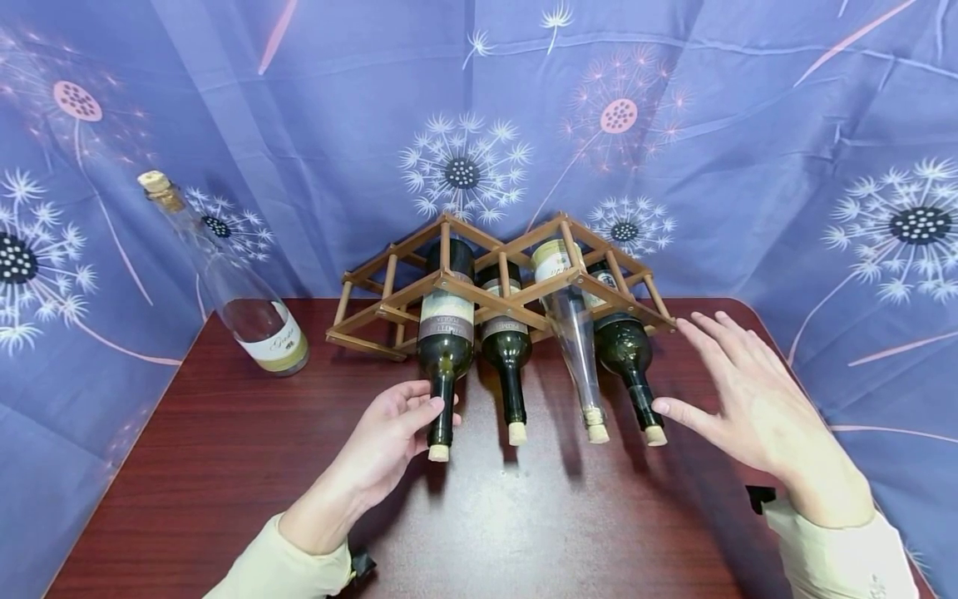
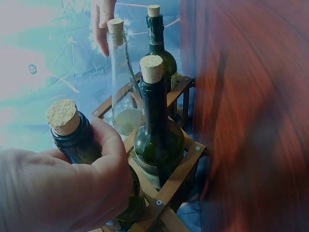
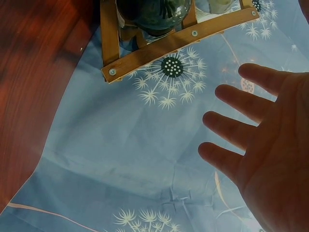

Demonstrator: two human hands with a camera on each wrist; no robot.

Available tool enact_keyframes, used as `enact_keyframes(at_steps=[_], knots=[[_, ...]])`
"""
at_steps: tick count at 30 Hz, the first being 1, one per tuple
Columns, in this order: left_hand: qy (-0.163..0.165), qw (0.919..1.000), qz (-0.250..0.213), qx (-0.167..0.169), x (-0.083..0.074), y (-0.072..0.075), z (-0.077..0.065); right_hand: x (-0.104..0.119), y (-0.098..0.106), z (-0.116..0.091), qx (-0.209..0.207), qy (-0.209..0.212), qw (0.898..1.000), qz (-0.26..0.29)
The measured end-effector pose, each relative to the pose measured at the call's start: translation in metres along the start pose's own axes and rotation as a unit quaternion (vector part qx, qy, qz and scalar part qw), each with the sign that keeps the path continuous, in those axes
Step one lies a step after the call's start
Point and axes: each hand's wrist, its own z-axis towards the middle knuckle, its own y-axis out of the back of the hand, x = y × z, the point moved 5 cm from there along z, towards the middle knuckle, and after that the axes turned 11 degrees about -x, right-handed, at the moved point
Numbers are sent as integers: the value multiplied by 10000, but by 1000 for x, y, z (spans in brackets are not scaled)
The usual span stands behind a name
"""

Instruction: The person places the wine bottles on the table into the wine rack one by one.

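My left hand [image 1: 389,424] holds the neck of the leftmost dark green wine bottle [image 1: 446,329], thumb on top and fingers around the far side. This bottle lies in a wooden wine rack [image 1: 383,310], its corked neck pointing toward me. Right of it lie a second dark wine bottle [image 1: 506,345], a clear glass bottle [image 1: 572,333] and another dark green bottle [image 1: 624,345], all corked. Beside the rack's right end, my right hand [image 1: 756,408] is spread with nothing in it. The right wrist view shows its fingers [image 3: 236,99] extended and apart from the rack.
Left of the rack, a clear corked bottle [image 1: 273,337] with a white and yellow label stands upright on the reddish-brown table [image 1: 247,449]. Blue cloth [image 1: 329,125] with dandelion prints hangs behind the table and along both sides.
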Motion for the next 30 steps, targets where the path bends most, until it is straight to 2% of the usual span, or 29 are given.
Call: enact_keyframes(at_steps=[30], knots=[[-86, 9997, -188, -127, -5, -3, 14, 0, 0, 0, -14, 45, 10000, 15]])
